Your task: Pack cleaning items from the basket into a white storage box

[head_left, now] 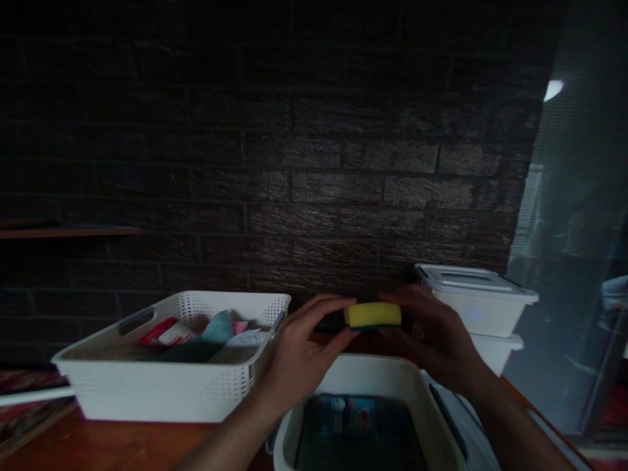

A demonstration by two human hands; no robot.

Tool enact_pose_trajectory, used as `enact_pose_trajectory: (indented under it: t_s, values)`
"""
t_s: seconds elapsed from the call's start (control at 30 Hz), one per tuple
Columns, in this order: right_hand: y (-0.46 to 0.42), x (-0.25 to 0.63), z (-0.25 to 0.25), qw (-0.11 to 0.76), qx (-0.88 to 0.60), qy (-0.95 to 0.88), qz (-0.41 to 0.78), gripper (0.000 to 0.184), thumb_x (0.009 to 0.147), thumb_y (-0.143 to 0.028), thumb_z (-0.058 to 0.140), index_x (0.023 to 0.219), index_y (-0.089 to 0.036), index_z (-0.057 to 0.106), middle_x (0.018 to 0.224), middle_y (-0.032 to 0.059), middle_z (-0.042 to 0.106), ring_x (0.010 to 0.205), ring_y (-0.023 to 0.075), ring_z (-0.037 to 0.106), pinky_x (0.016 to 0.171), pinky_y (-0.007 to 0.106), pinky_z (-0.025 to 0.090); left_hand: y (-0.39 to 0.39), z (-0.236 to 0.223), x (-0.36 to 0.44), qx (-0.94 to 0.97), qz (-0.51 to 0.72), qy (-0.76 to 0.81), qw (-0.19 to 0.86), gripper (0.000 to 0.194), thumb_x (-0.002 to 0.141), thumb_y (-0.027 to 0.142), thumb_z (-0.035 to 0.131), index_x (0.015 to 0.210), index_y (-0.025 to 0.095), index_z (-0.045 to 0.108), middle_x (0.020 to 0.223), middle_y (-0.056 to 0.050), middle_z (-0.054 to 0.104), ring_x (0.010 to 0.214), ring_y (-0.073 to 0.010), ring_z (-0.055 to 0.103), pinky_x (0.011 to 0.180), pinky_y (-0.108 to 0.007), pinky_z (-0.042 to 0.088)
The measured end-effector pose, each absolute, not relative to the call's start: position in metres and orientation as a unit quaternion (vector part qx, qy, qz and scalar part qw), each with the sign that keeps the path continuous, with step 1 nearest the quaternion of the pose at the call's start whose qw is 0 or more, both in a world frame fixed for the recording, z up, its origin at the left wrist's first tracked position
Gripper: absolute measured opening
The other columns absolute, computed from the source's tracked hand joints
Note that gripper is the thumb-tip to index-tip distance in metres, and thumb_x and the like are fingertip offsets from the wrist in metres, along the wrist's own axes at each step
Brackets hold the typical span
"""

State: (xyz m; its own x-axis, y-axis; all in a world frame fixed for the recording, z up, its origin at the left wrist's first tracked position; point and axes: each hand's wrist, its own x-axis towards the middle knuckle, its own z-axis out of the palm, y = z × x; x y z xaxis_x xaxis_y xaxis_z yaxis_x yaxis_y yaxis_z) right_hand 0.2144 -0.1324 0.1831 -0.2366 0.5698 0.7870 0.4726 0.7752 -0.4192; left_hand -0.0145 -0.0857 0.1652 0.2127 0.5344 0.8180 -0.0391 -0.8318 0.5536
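Note:
A yellow sponge with a dark green scouring layer underneath (373, 315) is held level in the air between both hands. My left hand (307, 340) pinches its left end between thumb and fingers. At the other end, my right hand (436, 333) grips it the same way, though its fingertips lie in shadow. Below the sponge stands a white plastic bin (367, 367). Inside the bin lies a dark item with a blue printed label (353, 413); its kind is hard to make out in the dim light.
On the left, a white perforated basket (161, 389) holds cloths and a red-and-white packet (169, 332). Two stacked white lidded boxes (483, 307) stand at right against the dark brick wall (314, 163). A shelf edge (69, 231) juts in at left above the wooden table (142, 445).

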Motion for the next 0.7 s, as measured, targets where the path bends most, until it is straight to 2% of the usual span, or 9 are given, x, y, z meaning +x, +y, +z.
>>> enact_pose_trajectory:
  t_s: [0.07,0.17,0.23,0.3,0.4,0.47,0.53,0.63,0.7]
  values:
    - [-0.139,0.211,0.178,0.522,-0.357,-0.763,0.133,0.060,0.086,-0.027,0.076,0.142,-0.037,0.055,0.124,0.0059,0.063,0.110,0.0231,0.063,0.090,0.036,0.056,-0.091,0.163,-0.015,0.708,0.598,0.171,0.334,0.039,0.081,0.021,0.078,0.119,0.026,0.069,0.115,-0.007,0.071,0.105,-0.0220,0.068,0.097,-0.037,0.056]
    - [-0.148,0.206,0.174,0.532,-0.362,-0.717,0.269,0.068,0.087,-0.033,0.075,0.148,-0.036,0.046,0.121,0.0059,0.066,0.102,0.0213,0.067,0.083,0.034,0.059,-0.098,0.164,-0.019,0.673,0.559,0.185,0.448,0.045,0.081,0.026,0.080,0.122,0.022,0.063,0.097,-0.005,0.073,0.089,-0.0173,0.070,0.082,-0.030,0.060]
    - [-0.153,0.203,0.174,0.531,-0.373,-0.701,0.298,0.061,0.087,-0.035,0.075,0.143,-0.032,0.052,0.118,0.0066,0.068,0.092,0.0189,0.068,0.077,0.032,0.059,-0.104,0.168,-0.022,0.654,0.526,0.213,0.500,0.047,0.080,0.030,0.080,0.122,0.021,0.062,0.086,-0.002,0.070,0.081,-0.0155,0.070,0.076,-0.029,0.062]
    - [-0.157,0.201,0.177,0.529,-0.383,-0.695,0.300,0.049,0.086,-0.037,0.076,0.133,-0.028,0.062,0.119,0.0073,0.068,0.088,0.0172,0.068,0.073,0.029,0.057,-0.110,0.172,-0.024,0.631,0.505,0.239,0.539,0.049,0.078,0.033,0.081,0.122,0.021,0.063,0.094,-0.003,0.069,0.081,-0.0160,0.070,0.076,-0.034,0.065]
    - [-0.163,0.197,0.184,0.528,-0.391,-0.674,0.338,0.043,0.085,-0.042,0.076,0.121,-0.021,0.069,0.108,0.0073,0.072,0.084,0.0174,0.068,0.072,0.029,0.057,-0.119,0.176,-0.027,0.621,0.500,0.252,0.549,0.050,0.077,0.035,0.082,0.122,0.022,0.066,0.123,-0.009,0.064,0.089,-0.0183,0.072,0.080,-0.039,0.066]
    - [-0.166,0.196,0.187,0.525,-0.408,-0.653,0.363,0.043,0.084,-0.045,0.076,0.117,-0.017,0.071,0.096,0.0066,0.073,0.076,0.0165,0.068,0.069,0.029,0.056,-0.124,0.178,-0.030,0.637,0.491,0.249,0.540,0.049,0.078,0.036,0.081,0.122,0.021,0.067,0.129,-0.011,0.061,0.091,-0.0195,0.072,0.080,-0.039,0.066]
    - [-0.170,0.196,0.187,0.521,-0.412,-0.647,0.374,0.042,0.082,-0.045,0.077,0.112,-0.015,0.074,0.096,0.0075,0.074,0.074,0.0159,0.067,0.067,0.029,0.056,-0.128,0.178,-0.033,0.657,0.470,0.251,0.534,0.047,0.079,0.037,0.080,0.121,0.020,0.068,0.124,-0.011,0.064,0.091,-0.0202,0.073,0.078,-0.038,0.066]
    - [-0.174,0.198,0.182,0.498,-0.398,-0.649,0.415,0.041,0.080,-0.044,0.080,0.108,-0.015,0.075,0.101,0.0085,0.075,0.081,0.0177,0.069,0.070,0.030,0.058,-0.131,0.178,-0.036,0.687,0.433,0.262,0.522,0.040,0.080,0.037,0.079,0.113,0.017,0.070,0.110,-0.010,0.069,0.088,-0.0203,0.072,0.067,-0.030,0.064]
    - [-0.175,0.201,0.175,0.460,-0.404,-0.649,0.451,0.041,0.080,-0.043,0.080,0.110,-0.015,0.075,0.096,0.0074,0.075,0.082,0.0184,0.071,0.072,0.031,0.059,-0.132,0.176,-0.037,0.702,0.403,0.275,0.519,0.035,0.081,0.037,0.078,0.106,0.015,0.071,0.097,-0.008,0.071,0.081,-0.0183,0.071,0.060,-0.025,0.062]
